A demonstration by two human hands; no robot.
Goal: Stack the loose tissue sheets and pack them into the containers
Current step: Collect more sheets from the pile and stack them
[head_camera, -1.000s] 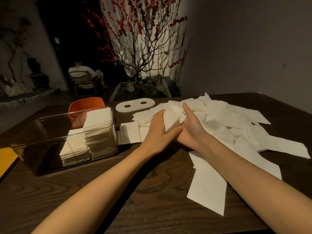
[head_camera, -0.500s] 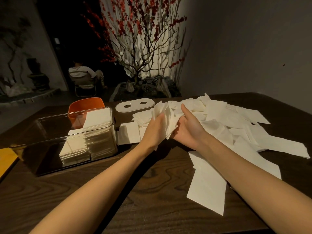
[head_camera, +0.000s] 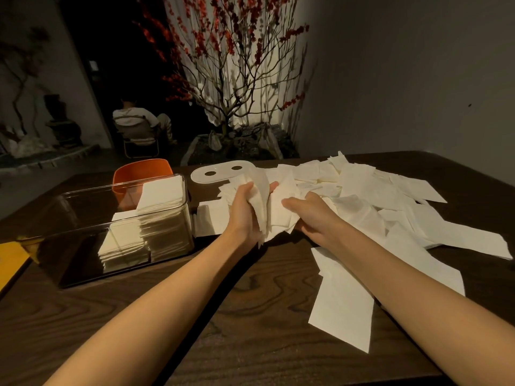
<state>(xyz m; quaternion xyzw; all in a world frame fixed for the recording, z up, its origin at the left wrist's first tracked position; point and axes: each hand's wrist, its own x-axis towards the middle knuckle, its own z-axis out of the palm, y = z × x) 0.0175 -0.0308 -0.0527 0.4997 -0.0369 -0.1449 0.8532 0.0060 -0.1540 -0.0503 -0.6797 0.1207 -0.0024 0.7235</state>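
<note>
Head view: both hands at the tissue pile, right of the clear container.
The left hand [head_camera: 246,211] grips an upright bunch of tissue sheets [head_camera: 260,203]; the right hand [head_camera: 313,215] curls its fingers over loose sheets [head_camera: 362,190] spread right of the clear container [head_camera: 117,232], which holds stacked tissues [head_camera: 158,218] at its right end.

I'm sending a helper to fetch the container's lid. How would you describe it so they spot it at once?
On the dark wooden table, look past the clear container of stacked tissues, toward the far edge. The lid lies flat there: a white oval, the only piece with two round holes, unlike the square tissues around it.
</note>
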